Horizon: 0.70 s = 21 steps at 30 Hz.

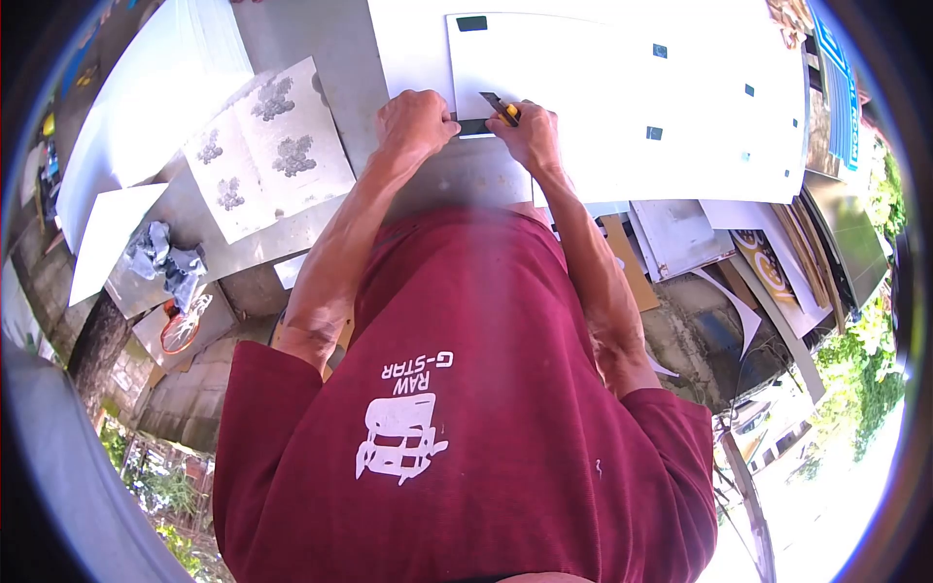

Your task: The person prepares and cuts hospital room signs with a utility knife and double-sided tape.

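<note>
Several white sheets (622, 97) across grey worktable (282, 34)

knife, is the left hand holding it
No, the yellow-and-black knife is gripped in the right hand, while the left hand rests at the edge of the white sheet.

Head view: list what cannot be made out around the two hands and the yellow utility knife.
Blade tip of the yellow-and-black utility knife: head view, too small, partly covered by the right hand.
Left end of the dark flat strip: head view, under the left hand.
Motifs on the grey-printed white paper sheet: head view, too small and blurred.
Large white board, near edge: head view, partly behind the right forearm.
</note>
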### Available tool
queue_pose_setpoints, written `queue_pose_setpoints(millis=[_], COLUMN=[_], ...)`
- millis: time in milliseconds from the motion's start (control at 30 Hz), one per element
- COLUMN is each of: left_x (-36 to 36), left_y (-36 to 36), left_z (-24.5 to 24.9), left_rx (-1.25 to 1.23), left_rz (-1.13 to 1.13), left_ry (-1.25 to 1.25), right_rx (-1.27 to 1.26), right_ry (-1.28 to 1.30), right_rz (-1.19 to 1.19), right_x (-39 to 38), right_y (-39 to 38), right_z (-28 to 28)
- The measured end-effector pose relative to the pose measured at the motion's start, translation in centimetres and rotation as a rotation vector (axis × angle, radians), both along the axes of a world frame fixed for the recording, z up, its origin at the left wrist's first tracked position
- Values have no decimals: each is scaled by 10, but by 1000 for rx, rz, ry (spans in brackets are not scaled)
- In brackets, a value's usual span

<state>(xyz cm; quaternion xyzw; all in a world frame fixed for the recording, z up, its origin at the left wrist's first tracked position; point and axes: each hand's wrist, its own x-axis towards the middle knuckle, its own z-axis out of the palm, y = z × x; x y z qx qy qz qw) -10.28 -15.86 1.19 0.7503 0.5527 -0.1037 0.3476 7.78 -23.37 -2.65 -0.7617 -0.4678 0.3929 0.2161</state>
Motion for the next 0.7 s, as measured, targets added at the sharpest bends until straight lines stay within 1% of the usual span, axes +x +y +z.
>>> queue_pose_setpoints(millis=[67, 167, 700], left_x=[0, 0, 0], left_y=[1, 1, 2], left_z=[1, -2, -5], left_rx=[-6, 2, 1], left_rz=[-7, -17, -25], left_ry=[12, 7, 17], right_rx=[63, 6, -9], right_ry=[-34, -60, -98], right_rz=[22, 38, 65], right_x=[-1, -2, -2], right_y=[-1, 2, -1], right_z=[-4, 3, -3])
